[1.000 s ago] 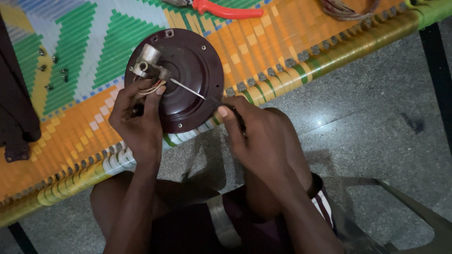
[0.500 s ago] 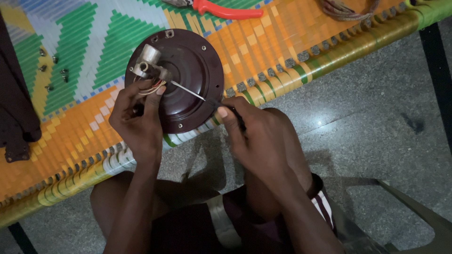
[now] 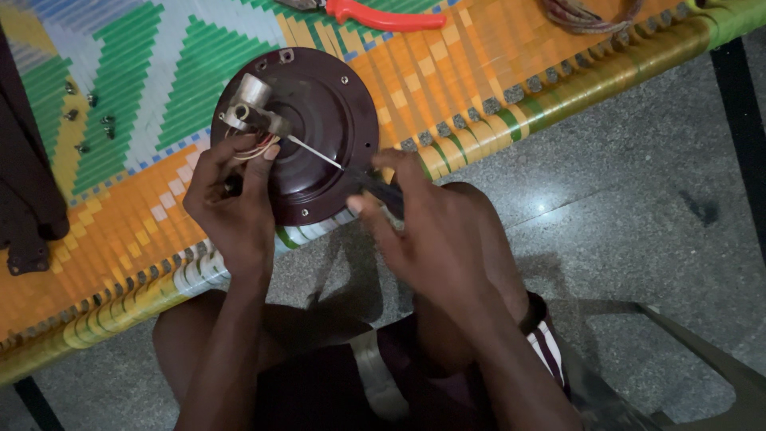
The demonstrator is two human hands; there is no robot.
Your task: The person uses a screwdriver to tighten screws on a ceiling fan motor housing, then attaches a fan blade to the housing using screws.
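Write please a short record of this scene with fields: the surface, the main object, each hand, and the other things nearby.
surface: woven plastic cot in orange, green and white, over a grey stone floor
main object: round dark-brown metal motor cover with a silver shaft fitting and coloured wires
left hand: left hand grips the cover's edge, fingers by the wires
right hand: right hand holds a thin screwdriver, its tip near the cover's centre
nearby: red-handled pliers; loose small screws; dark brown part at left
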